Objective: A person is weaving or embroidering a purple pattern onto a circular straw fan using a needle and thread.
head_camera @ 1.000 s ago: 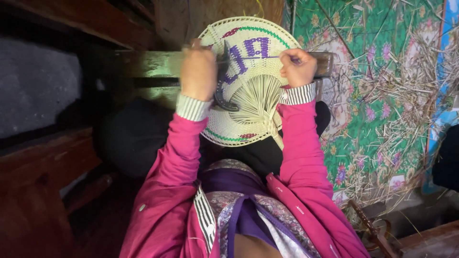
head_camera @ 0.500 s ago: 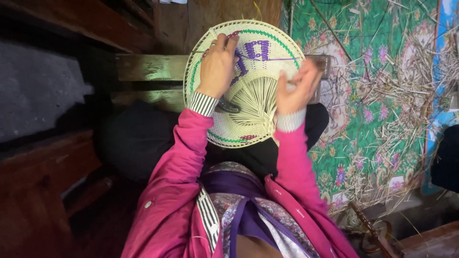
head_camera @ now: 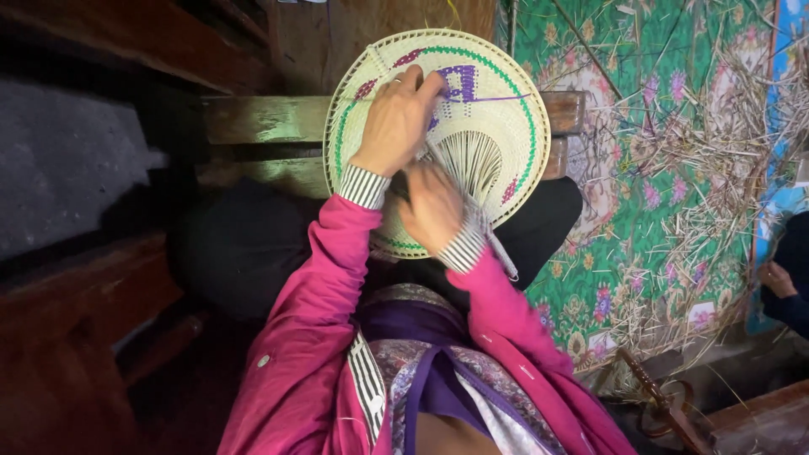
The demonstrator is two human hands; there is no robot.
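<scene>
A round woven fan (head_camera: 472,109) lay over the person's lap, in the middle of the view, with its far part over a wooden plank (head_camera: 261,118). The fan was pale straw colour, with a green ring near its edge and purple and dark pink marks woven in. Its thin ribs spread out from one spot near the hands, and its handle end (head_camera: 499,248) pointed near and to the right. So the fan's long line ran from far left to near right.

The left hand (head_camera: 396,122) lay flat on the far left part of the fan, fingers spread and pressing down. A thin purple strand (head_camera: 493,98) ran from those fingertips out to the right, across the fan. The right hand (head_camera: 431,206) was on the near part of the fan, where the ribs meet. Its fingers curled in, but I could not tell if its grip pinched anything.

To the right lay a green flowered mat (head_camera: 640,211) with loose dry straw (head_camera: 716,168) scattered on it. Another person's hand (head_camera: 775,278) showed at the right edge.
</scene>
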